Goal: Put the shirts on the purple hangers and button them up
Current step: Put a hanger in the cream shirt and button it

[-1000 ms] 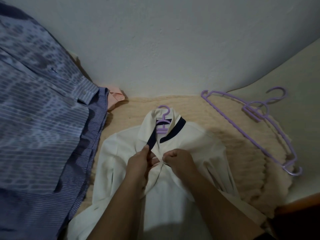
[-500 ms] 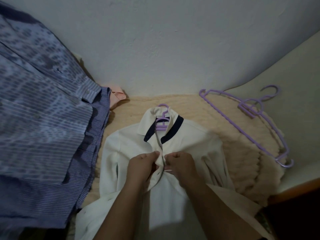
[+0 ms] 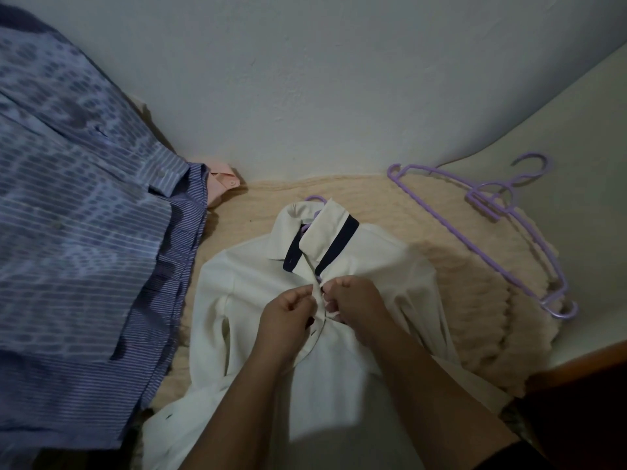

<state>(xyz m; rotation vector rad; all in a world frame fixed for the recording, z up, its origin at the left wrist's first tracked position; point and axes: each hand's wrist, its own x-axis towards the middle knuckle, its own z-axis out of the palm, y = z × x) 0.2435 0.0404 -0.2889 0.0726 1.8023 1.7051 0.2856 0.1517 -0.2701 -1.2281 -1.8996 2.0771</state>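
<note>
With the cream shirt already on a purple hanger on the beige blanket, the left hand and right hand pinch its placket closed, buttoning near the collar; lower buttons likely follow.

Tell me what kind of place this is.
Probably a bedroom at home, at a bed in a corner. A cream blanket covers the surface against a plain wall, shirts are piled on it, and both hands work on a white shirt beside spare purple hangers.
</note>
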